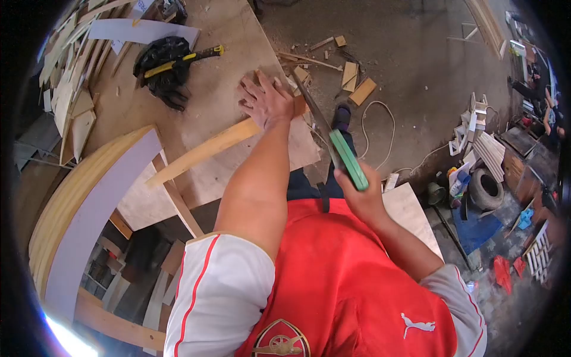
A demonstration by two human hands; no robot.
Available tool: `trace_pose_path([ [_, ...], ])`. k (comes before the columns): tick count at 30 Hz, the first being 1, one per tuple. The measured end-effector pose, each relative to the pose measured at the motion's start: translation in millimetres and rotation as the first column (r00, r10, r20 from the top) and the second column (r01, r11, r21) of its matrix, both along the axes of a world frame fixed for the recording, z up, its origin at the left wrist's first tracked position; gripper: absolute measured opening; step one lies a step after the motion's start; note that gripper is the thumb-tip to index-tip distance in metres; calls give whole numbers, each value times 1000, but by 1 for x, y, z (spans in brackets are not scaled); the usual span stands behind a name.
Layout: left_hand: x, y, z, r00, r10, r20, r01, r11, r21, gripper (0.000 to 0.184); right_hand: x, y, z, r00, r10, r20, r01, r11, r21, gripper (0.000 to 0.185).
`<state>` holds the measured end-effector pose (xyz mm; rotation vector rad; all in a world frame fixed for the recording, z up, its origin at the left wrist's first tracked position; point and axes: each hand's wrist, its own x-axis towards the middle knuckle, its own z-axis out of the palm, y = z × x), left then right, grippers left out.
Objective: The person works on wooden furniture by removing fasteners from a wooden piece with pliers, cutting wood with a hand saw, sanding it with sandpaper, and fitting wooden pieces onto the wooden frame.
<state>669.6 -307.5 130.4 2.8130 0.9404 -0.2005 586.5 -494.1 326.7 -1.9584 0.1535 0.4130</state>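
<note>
My left hand [267, 102] lies flat with its fingers spread, pressing on the far end of a curved wooden strip [205, 153] near the workbench's edge. The strip slants across the plywood top toward the left. In my right hand [364, 199] is a handsaw [350, 160], gripped by its green handle. Its narrow dark blade points away from me, past the edge of the bench and beside the strip's end. Whether the teeth touch the wood I cannot make out.
A black plastic bag [163, 62] and a yellow-and-black tool [184, 62] lie on the plywood bench [232, 35]. Thin wood pieces [74, 89] are piled at the left, by a large curved frame [95, 208]. Offcuts [361, 91] and a cord [389, 119] lie on the floor.
</note>
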Motion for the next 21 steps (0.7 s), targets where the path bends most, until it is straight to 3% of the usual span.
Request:
trace_pose_path([
  [4,7,2,7,999,-14,-40,13,1000,-9,62,25,6,-61,1000,-31,0,31,999,-6,14],
  [5,2,1,11,998,-15,-62,14,1000,-20,62,46,10,-70,962,4,-272,2,1000,24,15],
  [7,12,5,6,1000,-7,-27,6,1000,-26,62,53,8,-71,961,26,-275,-18,999,34,15],
  [11,3,0,2,999,-4,-40,5,999,37,62,31,0,-23,989,54,-136,-53,998,15,14],
  [13,7,-1,5,998,13,-57,-13,1000,11,62,28,2,-39,998,31,-60,-28,998,48,14],
  [15,-5,0,8,995,20,-93,-22,1000,-16,63,45,10,-83,989,116,93,-108,990,-86,15],
  [17,4,1,5,996,16,-87,-20,999,-47,63,67,20,-84,954,2,-300,10,999,37,16],
  [21,4,1,6,994,8,-108,-12,999,-42,63,26,2,-34,956,-32,-292,58,995,81,21],
])
